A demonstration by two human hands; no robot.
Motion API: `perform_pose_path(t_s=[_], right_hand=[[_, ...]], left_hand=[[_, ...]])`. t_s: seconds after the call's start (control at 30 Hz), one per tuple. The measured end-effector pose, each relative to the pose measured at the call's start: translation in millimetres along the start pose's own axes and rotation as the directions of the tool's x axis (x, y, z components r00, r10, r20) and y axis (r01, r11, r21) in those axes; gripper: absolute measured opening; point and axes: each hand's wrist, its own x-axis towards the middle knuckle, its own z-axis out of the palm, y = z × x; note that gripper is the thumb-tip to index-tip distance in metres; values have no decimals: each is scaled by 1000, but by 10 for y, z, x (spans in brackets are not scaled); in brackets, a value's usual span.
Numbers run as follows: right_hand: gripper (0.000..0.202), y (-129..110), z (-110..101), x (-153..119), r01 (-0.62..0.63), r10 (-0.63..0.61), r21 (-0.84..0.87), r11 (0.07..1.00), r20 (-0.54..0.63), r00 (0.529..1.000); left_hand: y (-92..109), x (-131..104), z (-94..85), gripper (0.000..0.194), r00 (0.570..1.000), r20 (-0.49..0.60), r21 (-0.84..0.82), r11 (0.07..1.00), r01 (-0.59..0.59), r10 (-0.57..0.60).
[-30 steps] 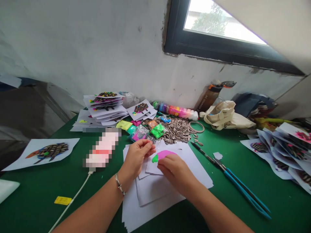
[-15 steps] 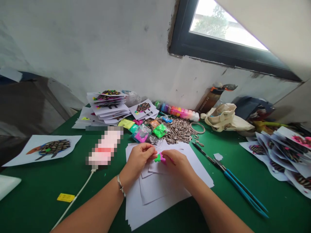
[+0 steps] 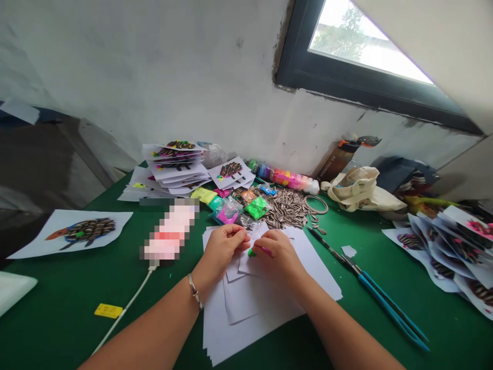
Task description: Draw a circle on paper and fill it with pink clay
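Observation:
Both hands are over a stack of white paper [image 3: 265, 303] on the green table. My left hand [image 3: 227, 245], with a bracelet on the wrist, has thumb and fingertips pinched together; what is between them is too small to make out. Beside it, my right hand [image 3: 278, 252] curls its fingers over a bit of pink clay [image 3: 265, 251]. A green clay piece [image 3: 251, 252] shows between the two hands, close to the right fingertips. Just behind lie bags of coloured clay [image 3: 257, 207] and a heap of striped seeds [image 3: 287, 205].
Blue-handled tweezers [image 3: 393, 308] and a dark pen-like tool [image 3: 323, 240] lie at right. Seed pictures are stacked at back left [image 3: 179, 172] and right [image 3: 454, 252]; one lies at left [image 3: 88, 232]. A cable [image 3: 127, 308], bottle [image 3: 335, 162] and cloth bag [image 3: 360, 190] are also there.
My right hand has closed further over the pink and green clay, hiding more of it. The whole view has shifted slightly, with the table's things a little further right.

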Motion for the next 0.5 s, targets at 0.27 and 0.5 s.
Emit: perform_pose_path(t_s=[0.27,0.5], right_hand=[[21,59,109,-37,90,-94,-44,995,-104,990],[14,72,165,-97,146,-161,-114,983,-136,978]], left_hand=[[-53,31,-10,31,1000,19,7,1000,-12,12],[-65,32,-9,27,999,22,27,999,-41,40]])
